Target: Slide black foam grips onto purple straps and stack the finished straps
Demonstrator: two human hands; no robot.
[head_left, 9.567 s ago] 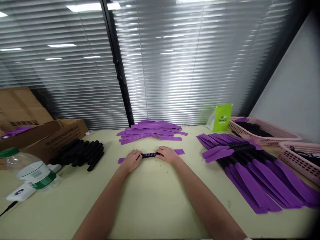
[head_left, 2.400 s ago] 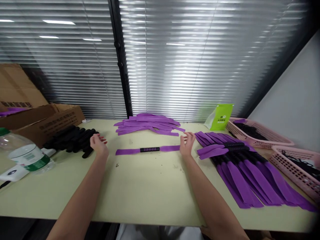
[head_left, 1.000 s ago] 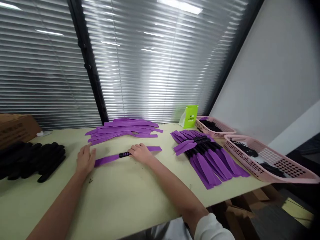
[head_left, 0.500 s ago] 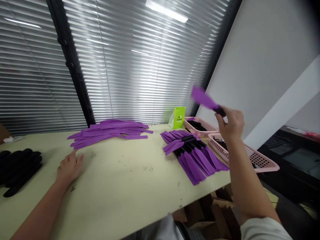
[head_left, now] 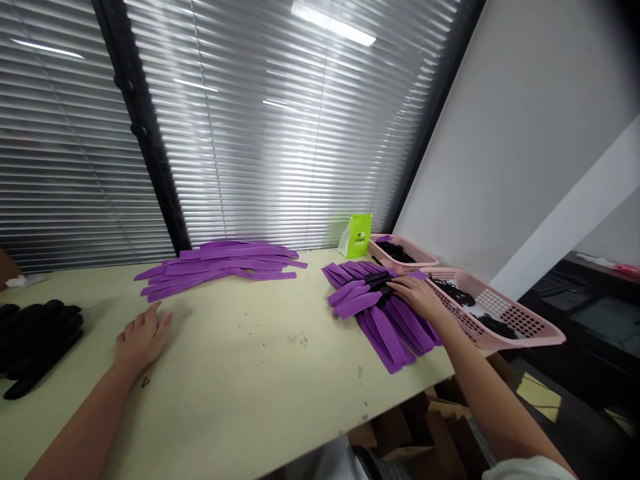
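My left hand point(head_left: 143, 339) rests palm down on the tabletop, fingers loosely spread with nothing in them. Just beyond its fingertips lies a stack of long flat purple strips point(head_left: 230, 259). At the right, my right hand point(head_left: 419, 298) lies over a pile of purple pieces with black middles point(head_left: 377, 327), its fingers stretched across the black part. Under the fingertips is a purple piece point(head_left: 356, 306) whose flared end points left, on top of the pile. My right thumb and the far ends of some pieces are hidden.
Black padded finger-like pieces point(head_left: 43, 337) lie at the left. Beyond the pile stand a lime-green pouch point(head_left: 359, 235) and two pink baskets, a far one point(head_left: 423, 259) and a near one point(head_left: 533, 327), holding black cords. Cardboard boxes point(head_left: 415, 427) are below the table edge.
My right hand has come down and left from the air, and the purple piece it held now lies on the pile. My left hand has hardly moved.
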